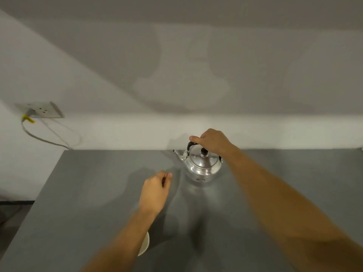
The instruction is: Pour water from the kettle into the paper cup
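Observation:
A shiny metal kettle [201, 165] with a black lid knob stands on the grey table [88, 193], far centre, spout pointing left. My right hand [213, 142] is closed over its black top handle. My left hand [156, 190] hovers over the table, left and nearer than the kettle, fingers loosely curled, holding nothing. A white paper cup [144, 244] sits close to me, mostly hidden under my left forearm; only part of its rim and side shows.
A white wall runs behind the table. A wall socket [42, 110] at the left has a plug with a yellow tag, and its grey cable [45, 141] hangs down to the table's back left corner. The table's left edge drops to a dark floor.

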Motion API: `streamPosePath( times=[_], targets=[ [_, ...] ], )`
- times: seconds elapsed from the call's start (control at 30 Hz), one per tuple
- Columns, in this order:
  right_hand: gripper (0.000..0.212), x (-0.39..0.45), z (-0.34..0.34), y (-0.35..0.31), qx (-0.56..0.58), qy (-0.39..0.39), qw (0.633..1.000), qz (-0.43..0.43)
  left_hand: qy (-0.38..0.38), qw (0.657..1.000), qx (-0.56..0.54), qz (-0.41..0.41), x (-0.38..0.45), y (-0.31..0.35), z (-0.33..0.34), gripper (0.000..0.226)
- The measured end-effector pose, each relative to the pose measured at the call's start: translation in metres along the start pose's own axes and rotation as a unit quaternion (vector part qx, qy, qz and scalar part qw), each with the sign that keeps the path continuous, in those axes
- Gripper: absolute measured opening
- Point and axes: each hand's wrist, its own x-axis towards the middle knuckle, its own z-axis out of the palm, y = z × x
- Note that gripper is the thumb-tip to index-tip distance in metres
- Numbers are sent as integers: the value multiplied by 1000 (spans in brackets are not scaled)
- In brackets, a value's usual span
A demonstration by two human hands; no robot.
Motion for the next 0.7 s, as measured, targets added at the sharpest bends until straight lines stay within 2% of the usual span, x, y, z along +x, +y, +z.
streamPosePath(
  times=[0.57,0.7],
  targets=[
    [67,46,12,14,22,16,1000,4,-3,1000,4,-3,31,-11,10,47],
    [57,37,13,13,6,30,1000,-5,2,1000,2,2,29,-7,7,46]
  ],
)
